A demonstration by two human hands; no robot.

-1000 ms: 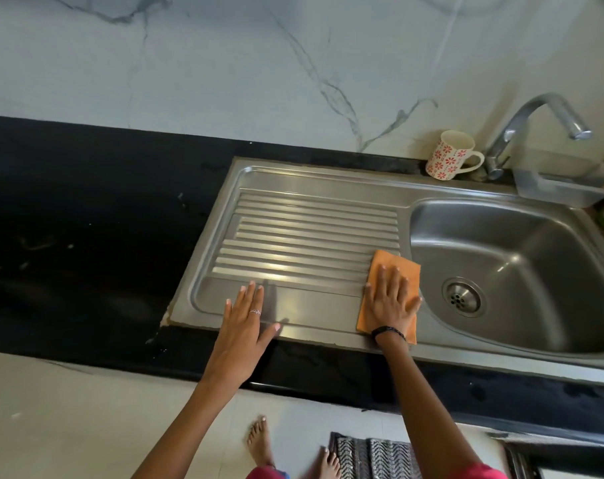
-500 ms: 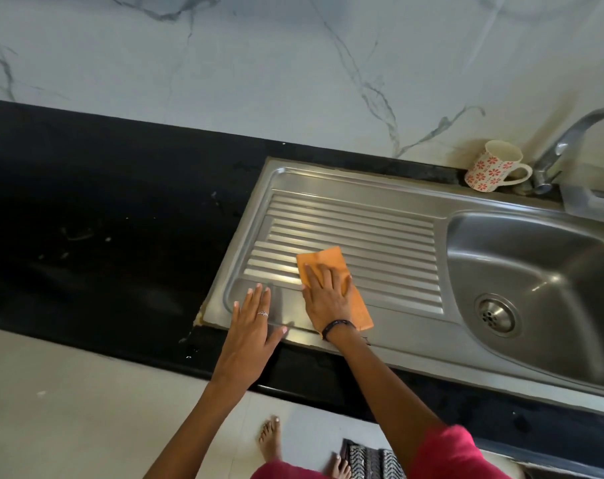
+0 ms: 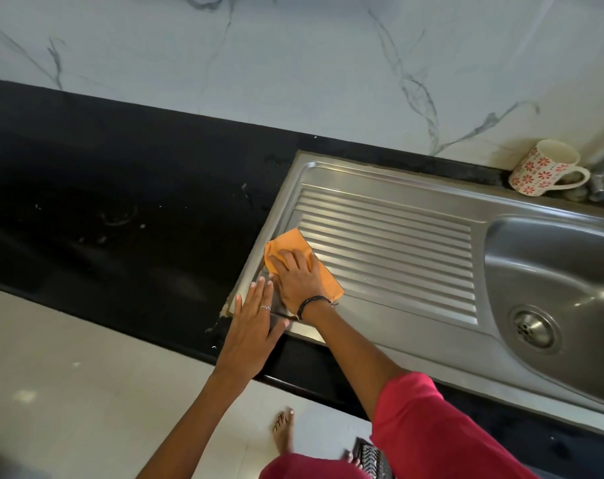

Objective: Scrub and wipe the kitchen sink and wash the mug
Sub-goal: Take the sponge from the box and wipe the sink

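Her right hand [image 3: 295, 276] pressed flat on the orange cloth [image 3: 286, 247] at the drainboard's [image 3: 390, 243] far-left corner, fingers straight, the left hand [image 3: 253, 318] open just beside it. Everything unwiped lay rightward — ribs, then basin [image 3: 549, 271] — and the floral mug [image 3: 544, 172] stood by the tap, well apart

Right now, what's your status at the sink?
Right hand pressing orange cloth on the drainboard's left end. Left hand flat on its corner. Mug unwashed by the tap. Nothing in the way.
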